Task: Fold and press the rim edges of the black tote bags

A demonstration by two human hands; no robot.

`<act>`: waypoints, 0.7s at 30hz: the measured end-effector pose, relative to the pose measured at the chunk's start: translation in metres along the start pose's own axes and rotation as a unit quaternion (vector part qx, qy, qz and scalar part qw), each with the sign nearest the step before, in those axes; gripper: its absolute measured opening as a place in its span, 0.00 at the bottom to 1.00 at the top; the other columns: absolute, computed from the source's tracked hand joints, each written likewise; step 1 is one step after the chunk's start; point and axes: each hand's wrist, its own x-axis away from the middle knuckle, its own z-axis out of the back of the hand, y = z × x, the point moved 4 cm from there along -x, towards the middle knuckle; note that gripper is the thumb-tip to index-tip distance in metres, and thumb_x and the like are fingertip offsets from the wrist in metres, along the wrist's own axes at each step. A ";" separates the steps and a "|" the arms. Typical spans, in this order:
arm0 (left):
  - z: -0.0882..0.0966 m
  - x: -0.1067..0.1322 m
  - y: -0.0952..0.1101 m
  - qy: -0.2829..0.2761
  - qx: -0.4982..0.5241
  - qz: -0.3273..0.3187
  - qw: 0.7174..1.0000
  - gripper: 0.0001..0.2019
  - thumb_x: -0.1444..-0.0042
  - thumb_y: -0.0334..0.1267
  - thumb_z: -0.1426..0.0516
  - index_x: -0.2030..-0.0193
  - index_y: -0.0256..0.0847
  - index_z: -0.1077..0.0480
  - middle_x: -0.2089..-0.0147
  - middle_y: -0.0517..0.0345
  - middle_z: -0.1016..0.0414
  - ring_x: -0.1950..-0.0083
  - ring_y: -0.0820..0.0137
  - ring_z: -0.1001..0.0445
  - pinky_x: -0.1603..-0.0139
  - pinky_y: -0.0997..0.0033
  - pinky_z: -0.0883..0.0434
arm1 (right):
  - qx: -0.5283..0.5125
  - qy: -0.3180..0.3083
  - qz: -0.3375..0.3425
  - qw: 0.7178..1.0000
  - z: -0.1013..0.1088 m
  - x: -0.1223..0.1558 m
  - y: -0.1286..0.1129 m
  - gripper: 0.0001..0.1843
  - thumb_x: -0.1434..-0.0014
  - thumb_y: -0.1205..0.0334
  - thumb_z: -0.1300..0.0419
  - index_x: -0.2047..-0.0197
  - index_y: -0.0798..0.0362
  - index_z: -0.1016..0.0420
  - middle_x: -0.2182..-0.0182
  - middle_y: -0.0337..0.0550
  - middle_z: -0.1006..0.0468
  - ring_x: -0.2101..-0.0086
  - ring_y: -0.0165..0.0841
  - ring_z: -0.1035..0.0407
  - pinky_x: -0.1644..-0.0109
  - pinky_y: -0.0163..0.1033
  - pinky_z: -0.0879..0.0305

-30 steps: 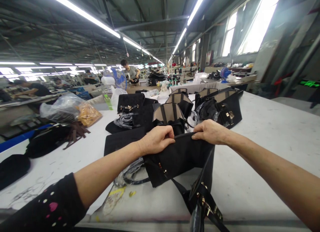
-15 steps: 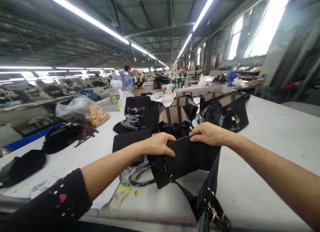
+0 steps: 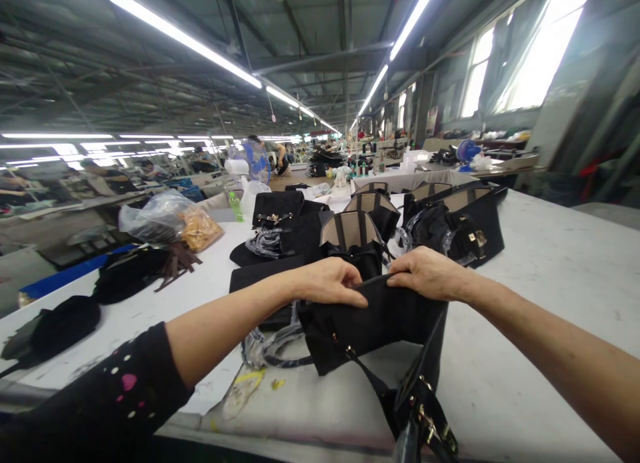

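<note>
At five o'clock in the view hangs a smooth black bag [image 3: 385, 323] with shiny gold clasps [image 3: 429, 423]. The left hand [image 3: 330, 281] and right hand [image 3: 427, 273], closed in firm pinches, grip its straight top edge at eleven and one; beyond, toward eleven, stands a beige-lined bag [image 3: 351, 230].

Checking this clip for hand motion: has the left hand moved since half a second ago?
Yes, slightly to the right: judged against the nearest beige-lined bag, which stands behind it, the left hand has shifted rightward.
</note>
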 end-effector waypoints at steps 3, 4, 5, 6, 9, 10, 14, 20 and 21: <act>0.001 -0.013 0.014 0.060 -0.035 -0.027 0.997 0.15 0.44 0.46 0.45 0.65 0.37 0.22 0.75 0.61 0.26 0.73 0.76 0.34 0.74 0.79 0.40 | -0.025 0.007 0.008 1.000 0.002 0.004 0.002 0.14 0.43 0.51 0.44 0.68 0.48 0.20 0.74 0.38 0.23 0.69 0.33 0.32 0.65 0.36 0.41; 0.000 -0.016 0.017 0.083 -0.055 -0.033 0.995 0.15 0.44 0.45 0.45 0.67 0.36 0.22 0.75 0.61 0.26 0.73 0.75 0.34 0.73 0.79 0.40 | -0.048 -0.007 -0.002 0.999 0.003 0.007 0.006 0.14 0.43 0.52 0.44 0.66 0.48 0.20 0.73 0.38 0.23 0.69 0.33 0.31 0.65 0.35 0.40; -0.002 -0.018 0.019 0.104 -0.070 -0.036 0.991 0.14 0.44 0.43 0.46 0.68 0.36 0.22 0.75 0.60 0.26 0.73 0.75 0.33 0.72 0.78 0.40 | -0.077 -0.030 -0.019 0.996 0.004 0.010 0.012 0.13 0.45 0.53 0.43 0.64 0.49 0.20 0.72 0.37 0.22 0.68 0.33 0.31 0.64 0.35 0.39; -0.004 -0.019 0.021 0.120 -0.079 -0.035 0.989 0.14 0.45 0.43 0.46 0.70 0.37 0.23 0.75 0.60 0.26 0.72 0.74 0.33 0.71 0.78 0.40 | -0.111 -0.059 -0.039 0.991 0.005 0.015 0.019 0.13 0.46 0.55 0.41 0.62 0.49 0.20 0.70 0.37 0.21 0.67 0.34 0.30 0.64 0.35 0.38; -0.009 -0.021 0.022 0.134 -0.088 -0.012 0.987 0.13 0.47 0.42 0.46 0.74 0.37 0.25 0.78 0.60 0.29 0.74 0.74 0.33 0.74 0.77 0.41 | -0.238 -0.120 -0.082 0.960 0.011 0.033 0.036 0.20 0.53 0.61 0.38 0.54 0.51 0.22 0.62 0.38 0.20 0.61 0.36 0.28 0.58 0.36 0.35; -0.011 -0.022 0.022 0.134 -0.087 -0.005 0.987 0.12 0.48 0.41 0.46 0.75 0.37 0.27 0.79 0.61 0.31 0.74 0.74 0.34 0.75 0.77 0.42 | -0.279 -0.127 -0.083 0.948 0.014 0.038 0.040 0.22 0.54 0.62 0.37 0.53 0.52 0.23 0.59 0.38 0.20 0.58 0.36 0.29 0.55 0.36 0.35; -0.012 -0.029 0.024 0.128 -0.070 -0.002 0.989 0.09 0.51 0.38 0.47 0.72 0.38 0.27 0.76 0.61 0.29 0.74 0.73 0.32 0.75 0.77 0.42 | -0.326 -0.104 -0.112 0.933 0.015 0.049 0.047 0.17 0.55 0.60 0.36 0.59 0.54 0.24 0.62 0.41 0.20 0.61 0.36 0.28 0.58 0.37 0.33; -0.011 -0.055 0.036 0.132 -0.051 -0.075 0.987 0.14 0.53 0.37 0.42 0.58 0.41 0.25 0.64 0.59 0.23 0.65 0.70 0.28 0.68 0.76 0.36 | -0.196 -0.035 -0.138 0.970 0.013 0.037 0.046 0.07 0.54 0.59 0.38 0.72 0.54 0.27 0.79 0.34 0.28 0.76 0.29 0.35 0.73 0.33 0.42; -0.012 -0.060 0.039 0.131 -0.054 -0.086 0.986 0.13 0.51 0.40 0.42 0.58 0.41 0.25 0.64 0.59 0.22 0.64 0.70 0.28 0.68 0.76 0.36 | -0.170 -0.025 -0.137 0.976 0.014 0.036 0.045 0.08 0.54 0.58 0.38 0.72 0.53 0.26 0.80 0.34 0.30 0.76 0.28 0.36 0.74 0.33 0.44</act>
